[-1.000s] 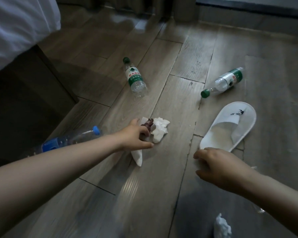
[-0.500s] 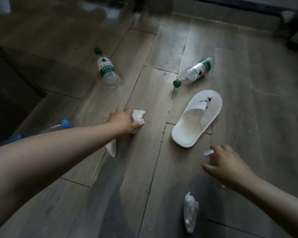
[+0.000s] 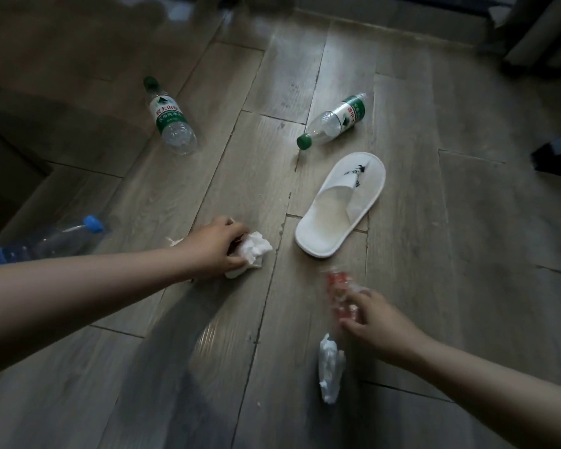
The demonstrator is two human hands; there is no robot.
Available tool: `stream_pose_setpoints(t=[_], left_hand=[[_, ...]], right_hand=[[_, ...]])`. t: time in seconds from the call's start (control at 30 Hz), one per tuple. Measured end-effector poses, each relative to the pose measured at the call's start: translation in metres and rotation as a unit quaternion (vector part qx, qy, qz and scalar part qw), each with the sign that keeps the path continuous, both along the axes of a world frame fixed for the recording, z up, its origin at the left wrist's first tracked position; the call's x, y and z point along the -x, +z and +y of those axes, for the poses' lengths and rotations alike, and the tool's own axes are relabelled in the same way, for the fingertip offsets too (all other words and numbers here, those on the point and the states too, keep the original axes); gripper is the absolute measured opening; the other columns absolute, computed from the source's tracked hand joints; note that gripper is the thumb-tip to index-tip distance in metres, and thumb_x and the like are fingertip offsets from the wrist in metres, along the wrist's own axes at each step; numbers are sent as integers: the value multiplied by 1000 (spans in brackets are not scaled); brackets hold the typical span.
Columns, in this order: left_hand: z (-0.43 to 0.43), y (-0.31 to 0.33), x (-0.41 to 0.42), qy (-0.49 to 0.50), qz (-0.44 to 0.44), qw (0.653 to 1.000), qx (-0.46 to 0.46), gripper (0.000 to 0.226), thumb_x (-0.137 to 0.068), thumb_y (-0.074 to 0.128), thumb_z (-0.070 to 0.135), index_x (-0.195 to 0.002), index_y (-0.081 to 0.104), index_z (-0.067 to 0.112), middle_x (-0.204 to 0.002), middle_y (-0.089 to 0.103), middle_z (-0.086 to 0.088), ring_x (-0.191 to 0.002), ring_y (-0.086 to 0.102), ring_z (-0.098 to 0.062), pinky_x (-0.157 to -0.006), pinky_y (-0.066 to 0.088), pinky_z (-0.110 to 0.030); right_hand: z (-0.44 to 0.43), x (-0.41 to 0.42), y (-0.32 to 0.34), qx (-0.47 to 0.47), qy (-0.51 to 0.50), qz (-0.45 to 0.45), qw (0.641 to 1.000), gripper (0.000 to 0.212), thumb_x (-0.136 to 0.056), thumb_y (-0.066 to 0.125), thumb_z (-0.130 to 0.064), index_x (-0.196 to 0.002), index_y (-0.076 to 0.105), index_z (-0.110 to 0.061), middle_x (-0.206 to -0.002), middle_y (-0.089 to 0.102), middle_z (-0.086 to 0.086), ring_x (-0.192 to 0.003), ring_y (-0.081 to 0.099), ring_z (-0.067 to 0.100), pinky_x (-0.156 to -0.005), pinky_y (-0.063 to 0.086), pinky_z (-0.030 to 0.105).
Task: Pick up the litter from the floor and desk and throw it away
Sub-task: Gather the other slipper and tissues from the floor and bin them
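Head view, dim light, wood-plank floor (image 3: 434,254). Far left: clear bottle with blue cap (image 3: 55,239) lying on its side, cap toward the middle of the room, its base end at the frame edge. Further back: green-label bottle (image 3: 170,121) on its side, green cap pointing away from the person.

Left hand (image 3: 216,247) is reached out low over the floor, fingers curled round a crumpled tissue (image 3: 253,254), which is white and bulges out past the fingertips on the right. A small white corner also shows behind the wrist.

Right of centre: second green-label bottle (image 3: 336,123) on its side, cap toward the person, just behind a white slipper (image 3: 340,205) lying sole down, open end nearest. Bottle and slipper are apart.

Nearer the person: small white wad (image 3: 329,367) on the floor, untouched, just beside the right forearm.

Right hand (image 3: 376,322) is low, with a red-and-clear wrapper (image 3: 339,293) at its fingertips. That patch is motion-blurred; thumb and fingers seem to pinch the wrapper.

The two hands are well apart, each on its own piece of litter.
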State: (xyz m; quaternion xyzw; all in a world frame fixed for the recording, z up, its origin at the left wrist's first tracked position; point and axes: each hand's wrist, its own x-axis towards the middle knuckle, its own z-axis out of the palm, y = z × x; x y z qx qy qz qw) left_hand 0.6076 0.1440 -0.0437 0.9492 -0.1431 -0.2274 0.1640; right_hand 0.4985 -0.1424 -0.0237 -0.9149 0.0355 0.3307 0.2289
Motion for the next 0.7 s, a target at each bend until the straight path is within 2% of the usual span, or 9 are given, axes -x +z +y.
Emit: stream_pose_setpoints(t=[0.07,0.1,0.17,0.23,0.3,0.37,0.43,0.57,0.7], left_hand=[[7,5,7,17,-43,999,-7,62,-80,67,47,-134,46,26,-134,43,-5,-121,43,-27,-97,38,-33],[12,7,9,47,-58,997,-28,69,-78,67,51,-137,43,26,-139,39,-7,-126,38,-30,-101,35,-36],[24,7,16,118,-46,989,-79,83,-72,66,62,-140,37,25,-144,30,-12,-131,30,-35,-105,32,-42],[32,1,25,164,-3,981,-104,95,-67,65,69,-142,30,24,-145,25,-15,-132,27,-38,-107,31,-45],[35,-6,32,167,24,980,-104,105,-63,67,71,-146,20,27,-146,21,-16,-134,26,-39,-108,30,-45],[33,-9,36,165,31,982,-87,107,-63,70,69,-146,15,29,-146,21,-16,-133,29,-40,-107,31,-45],[30,-8,39,162,34,984,-71,106,-65,72,63,-147,14,29,-147,19,-14,-132,30,-40,-106,33,-44],[28,-6,38,135,48,989,-27,110,-63,75,62,-148,12,31,-150,13,-10,-136,26,-36,-110,33,-44],[23,-3,41,70,61,996,-9,119,-57,80,61,-148,7,38,-154,7,-8,-141,18,-35,-114,28,-43]], right_hand=[[13,4,5,-75,27,-18,997,45,-91,57,-33,-135,48,-32,-140,48,-6,-122,49,8,-101,41,26],[15,5,9,-76,16,-23,997,46,-93,57,-33,-137,47,-29,-140,47,-7,-123,47,7,-101,39,23],[11,6,14,-14,-15,-23,1000,55,-93,57,-35,-143,39,-21,-143,41,-1,-130,43,13,-102,33,22],[5,6,14,64,-40,15,997,63,-91,59,-36,-145,33,-15,-144,40,9,-129,45,22,-103,36,27],[5,9,16,76,-83,79,991,61,-87,64,-33,-137,35,-11,-127,53,15,-106,61,28,-87,50,36],[10,17,15,10,-173,166,971,56,-84,67,-26,-125,33,-10,-99,58,16,-68,64,28,-63,57,41],[15,30,11,-52,-239,251,937,57,-83,70,-23,-121,28,-11,-92,56,20,-55,61,29,-62,59,47],[34,49,-2,-177,-314,255,897,89,-81,71,-10,-144,9,-22,-99,61,24,-56,61,25,-54,58,35],[47,39,-6,-319,-388,224,835,91,-82,66,6,-146,15,-33,-121,58,22,-89,71,29,-74,60,36]])
